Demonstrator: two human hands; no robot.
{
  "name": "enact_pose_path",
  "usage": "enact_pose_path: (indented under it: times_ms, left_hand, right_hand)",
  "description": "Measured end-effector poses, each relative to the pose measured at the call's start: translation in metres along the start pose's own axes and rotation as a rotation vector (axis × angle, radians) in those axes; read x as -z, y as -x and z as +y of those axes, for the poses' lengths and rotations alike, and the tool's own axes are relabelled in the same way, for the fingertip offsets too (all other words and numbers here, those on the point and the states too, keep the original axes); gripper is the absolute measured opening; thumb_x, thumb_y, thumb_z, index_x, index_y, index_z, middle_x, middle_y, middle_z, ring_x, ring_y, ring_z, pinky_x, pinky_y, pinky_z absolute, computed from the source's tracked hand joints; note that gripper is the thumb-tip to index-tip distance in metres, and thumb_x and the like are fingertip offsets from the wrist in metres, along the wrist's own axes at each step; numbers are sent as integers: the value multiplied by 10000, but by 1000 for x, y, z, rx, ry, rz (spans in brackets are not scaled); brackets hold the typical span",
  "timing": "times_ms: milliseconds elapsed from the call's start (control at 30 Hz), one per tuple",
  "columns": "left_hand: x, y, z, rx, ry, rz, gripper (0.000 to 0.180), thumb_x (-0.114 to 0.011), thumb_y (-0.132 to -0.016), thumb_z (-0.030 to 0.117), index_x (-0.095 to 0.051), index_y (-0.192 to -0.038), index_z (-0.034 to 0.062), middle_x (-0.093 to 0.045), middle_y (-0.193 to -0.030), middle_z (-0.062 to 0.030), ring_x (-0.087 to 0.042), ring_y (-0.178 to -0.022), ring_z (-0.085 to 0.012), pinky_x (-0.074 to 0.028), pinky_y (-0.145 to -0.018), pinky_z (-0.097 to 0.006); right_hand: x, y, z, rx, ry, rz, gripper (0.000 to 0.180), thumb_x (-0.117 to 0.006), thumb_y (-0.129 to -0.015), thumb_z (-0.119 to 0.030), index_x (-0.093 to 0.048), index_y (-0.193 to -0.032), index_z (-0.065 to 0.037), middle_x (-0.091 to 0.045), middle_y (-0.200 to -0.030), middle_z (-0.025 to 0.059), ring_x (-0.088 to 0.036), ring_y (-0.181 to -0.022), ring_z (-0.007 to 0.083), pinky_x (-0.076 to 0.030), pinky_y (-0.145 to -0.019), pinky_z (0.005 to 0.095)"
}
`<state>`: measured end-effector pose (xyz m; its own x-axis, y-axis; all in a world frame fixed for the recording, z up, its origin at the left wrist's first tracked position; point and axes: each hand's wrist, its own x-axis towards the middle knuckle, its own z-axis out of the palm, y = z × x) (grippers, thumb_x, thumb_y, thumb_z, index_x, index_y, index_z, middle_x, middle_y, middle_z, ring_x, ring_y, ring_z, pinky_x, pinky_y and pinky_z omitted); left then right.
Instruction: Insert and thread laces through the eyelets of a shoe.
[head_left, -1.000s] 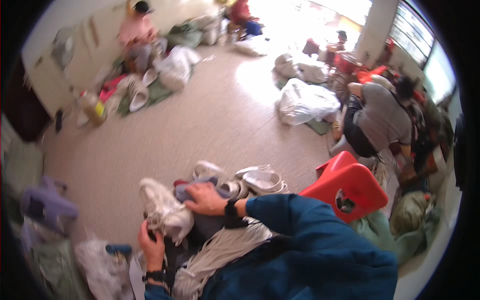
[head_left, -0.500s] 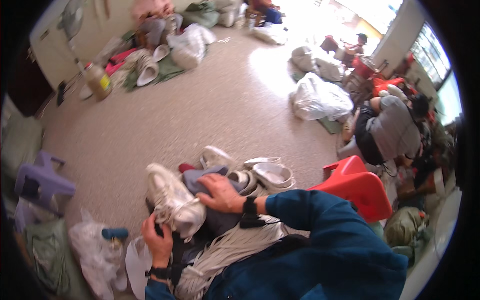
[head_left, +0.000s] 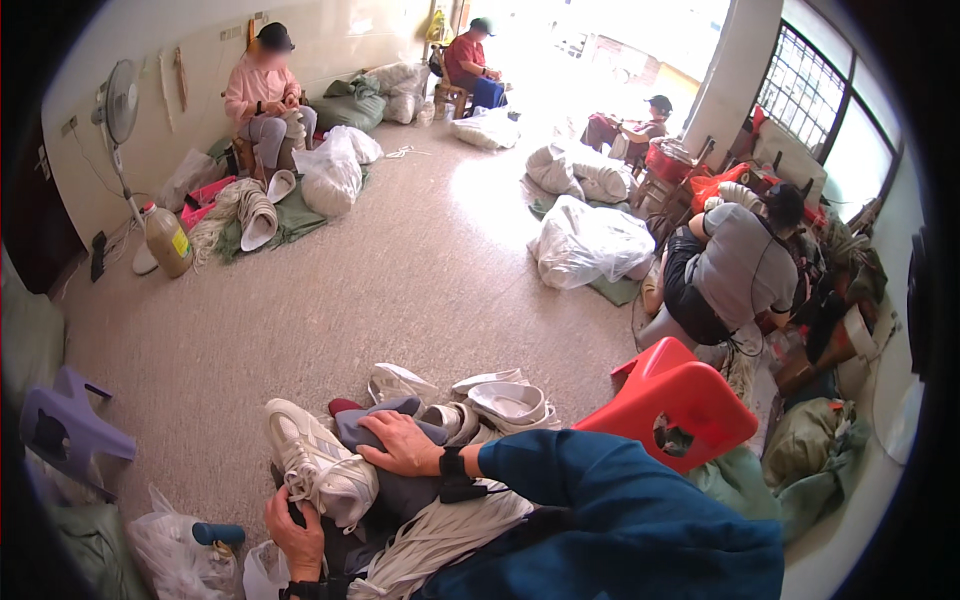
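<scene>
One pale sneaker [head_left: 318, 458], apparently in left grip [head_left: 295, 532]

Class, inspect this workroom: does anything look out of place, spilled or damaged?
White strands look stray: loose on the floor, beside the back-left white bag, apart from any pile. No spill or damage stands out.

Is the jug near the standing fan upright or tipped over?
Upright: the jug stands base down on the floor, with its red cap at the top.
</scene>
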<state>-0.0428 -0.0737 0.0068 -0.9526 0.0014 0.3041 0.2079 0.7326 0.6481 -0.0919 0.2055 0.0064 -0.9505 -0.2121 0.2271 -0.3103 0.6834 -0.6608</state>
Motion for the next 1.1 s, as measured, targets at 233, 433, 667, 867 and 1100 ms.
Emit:
enact_pose_path:
  times_ms: [233, 433, 667, 867, 1100]
  left_hand:
    - [-2, 0, -7, -43, -45, 42, 408, -627, -874, 216, -588, -1193, -35, -595, -1073, -218, -561, -1021, -411, -433, -919, -488]
    - [-3, -1, -6, -19, -46, -18, 398, -615, -897, 227, -582, -1195, -35, -592, -1091, -221, -562, -1033, -414, -430, -932, -493]
    - [-5, 0, -5, -40, -28, 39, 391, -622, -890, 219, -585, -1187, -32, -591, -1094, -218, -562, -1032, -415, -430, -927, -494]
    - [0, 1, 0, 1, -47, -9, 393, -625, -881, 213, -585, -1189, -29, -591, -1092, -212, -561, -1036, -409, -423, -941, -487]
    - [-2, 2, -7, -17, -42, 4, 390, -643, -867, 193, -590, -1187, -23, -605, -1089, -213, -564, -1044, -406, -426, -937, -486]
  right_hand:
    - [3, 0, -5, -28, 11, -31, 563, -596, -927, -428, -542, -1305, -15, -570, -1286, 246, -519, -1242, 408, -396, -1038, 504]
    - [-1, 0, -1, -33, 35, -19, 557, -601, -942, -418, -532, -1331, -27, -563, -1296, 232, -522, -1238, 408, -394, -1046, 492]
    - [0, -1, -1, -49, -11, -46, 595, -599, -923, -440, -528, -1332, -13, -539, -1343, 267, -503, -1258, 430, -384, -1058, 522]
    - [2, 1, -4, -32, -6, -39, 582, -589, -925, -434, -535, -1313, -4, -553, -1322, 258, -516, -1248, 412, -384, -1057, 495]
    - [3, 0, -6, -37, -1, -37, 571, -602, -920, -419, -535, -1314, -11, -560, -1312, 248, -522, -1239, 405, -390, -1051, 492]
